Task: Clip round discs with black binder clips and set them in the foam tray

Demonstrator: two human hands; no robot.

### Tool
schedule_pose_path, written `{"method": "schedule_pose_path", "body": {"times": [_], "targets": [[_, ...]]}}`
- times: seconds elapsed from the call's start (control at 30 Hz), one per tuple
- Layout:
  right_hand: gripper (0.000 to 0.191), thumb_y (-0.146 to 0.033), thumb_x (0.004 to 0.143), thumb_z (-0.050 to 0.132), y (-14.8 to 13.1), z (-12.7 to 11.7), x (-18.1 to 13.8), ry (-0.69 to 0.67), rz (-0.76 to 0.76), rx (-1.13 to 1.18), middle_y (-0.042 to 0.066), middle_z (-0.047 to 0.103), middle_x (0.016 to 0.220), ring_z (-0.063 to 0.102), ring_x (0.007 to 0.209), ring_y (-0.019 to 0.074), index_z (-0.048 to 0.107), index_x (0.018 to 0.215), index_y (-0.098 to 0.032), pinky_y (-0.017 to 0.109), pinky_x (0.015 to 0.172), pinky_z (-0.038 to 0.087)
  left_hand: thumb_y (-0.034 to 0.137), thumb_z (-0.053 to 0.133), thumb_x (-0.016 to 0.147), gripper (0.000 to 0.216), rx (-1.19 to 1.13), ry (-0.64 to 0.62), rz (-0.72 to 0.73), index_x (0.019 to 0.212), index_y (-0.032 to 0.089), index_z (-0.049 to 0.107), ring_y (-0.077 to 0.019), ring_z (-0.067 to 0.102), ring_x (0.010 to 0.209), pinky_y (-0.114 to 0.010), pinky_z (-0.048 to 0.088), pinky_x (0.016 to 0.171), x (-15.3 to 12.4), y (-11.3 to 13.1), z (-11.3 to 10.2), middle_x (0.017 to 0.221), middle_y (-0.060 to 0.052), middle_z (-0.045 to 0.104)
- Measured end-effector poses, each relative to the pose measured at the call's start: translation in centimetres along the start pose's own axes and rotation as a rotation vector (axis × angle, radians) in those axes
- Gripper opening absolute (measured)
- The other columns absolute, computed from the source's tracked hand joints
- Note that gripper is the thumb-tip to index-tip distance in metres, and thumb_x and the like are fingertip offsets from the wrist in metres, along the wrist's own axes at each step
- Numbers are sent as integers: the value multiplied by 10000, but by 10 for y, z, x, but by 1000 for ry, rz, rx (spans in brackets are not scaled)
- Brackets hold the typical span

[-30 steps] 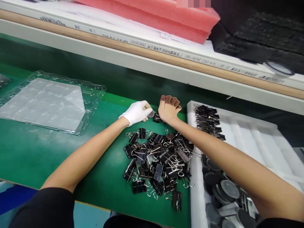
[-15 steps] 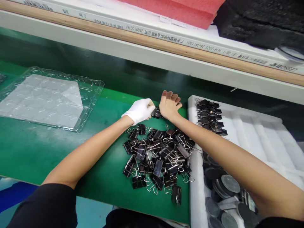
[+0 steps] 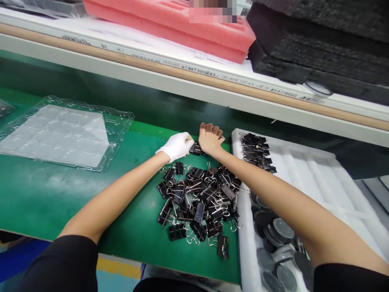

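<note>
My left hand (image 3: 176, 146), in a white glove, has its fingers closed against a black binder clip (image 3: 195, 148) at the back of the green table. What its fingertips grip is partly hidden by the glove. Just to the right is my bare right hand (image 3: 210, 138), its fingers stretched out and apart with nothing in them. The heel of that palm is beside the same clip. Nearer to me, between my forearms, lies a loose heap of black binder clips (image 3: 199, 213) with silver wire handles.
White foam tray (image 3: 306, 162) on the right bears a row of binder clips (image 3: 258, 152) and, nearer me, dark round discs (image 3: 282, 228). A clear plastic tray (image 3: 118, 138) lies left. Behind runs a shelf edge (image 3: 152, 75) with pink foam (image 3: 170, 30) and black foam (image 3: 304, 48) above.
The camera view has shifted, showing more of the shelf top. My hands stay around the same spot, the left closed by the clip and the right with fingers out.
</note>
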State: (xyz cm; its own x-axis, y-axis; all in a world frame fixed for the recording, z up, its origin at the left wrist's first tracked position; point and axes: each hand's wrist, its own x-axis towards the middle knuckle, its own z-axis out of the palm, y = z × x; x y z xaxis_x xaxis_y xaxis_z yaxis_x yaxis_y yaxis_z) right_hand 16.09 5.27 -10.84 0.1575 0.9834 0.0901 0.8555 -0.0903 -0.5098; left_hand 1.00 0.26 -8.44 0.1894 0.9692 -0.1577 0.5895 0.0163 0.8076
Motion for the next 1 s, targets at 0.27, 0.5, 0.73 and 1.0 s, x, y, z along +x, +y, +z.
{"method": "schedule_pose_path", "body": {"times": [0.27,0.5,0.73,1.0], "targets": [[162,-287,1009,547,-20,-70,-35,-332,-896,39,98,680,1107,596,1112,286,672,1089,-222,479,1023,447,284,572,936,203,-148,73,91,1084,149,604,-210,719,821,-291,564,652,15,-18,-15,942,-99,735],[238,-52,917,668,-42,-53,-61,-775,-1138,-35,95,754,1111,699,997,224,759,1105,-167,368,931,523,233,548,969,322,-375,262,137,1281,155,546,-183,697,898,-318,603,760,30,-42,-20,1095,-101,692],[82,-198,928,678,-31,-74,-42,-676,-778,142,18,763,880,696,833,170,727,862,-189,285,794,500,211,563,977,342,-543,501,147,1309,129,580,-162,664,847,-312,574,828,37,-45,-23,952,-69,685],[194,-249,859,746,-3,-71,-21,-650,32,109,66,723,723,674,706,168,684,693,-170,245,593,492,310,576,983,447,-677,362,137,1397,145,551,-178,679,899,-320,586,792,34,-43,-32,1056,-104,706]]}}
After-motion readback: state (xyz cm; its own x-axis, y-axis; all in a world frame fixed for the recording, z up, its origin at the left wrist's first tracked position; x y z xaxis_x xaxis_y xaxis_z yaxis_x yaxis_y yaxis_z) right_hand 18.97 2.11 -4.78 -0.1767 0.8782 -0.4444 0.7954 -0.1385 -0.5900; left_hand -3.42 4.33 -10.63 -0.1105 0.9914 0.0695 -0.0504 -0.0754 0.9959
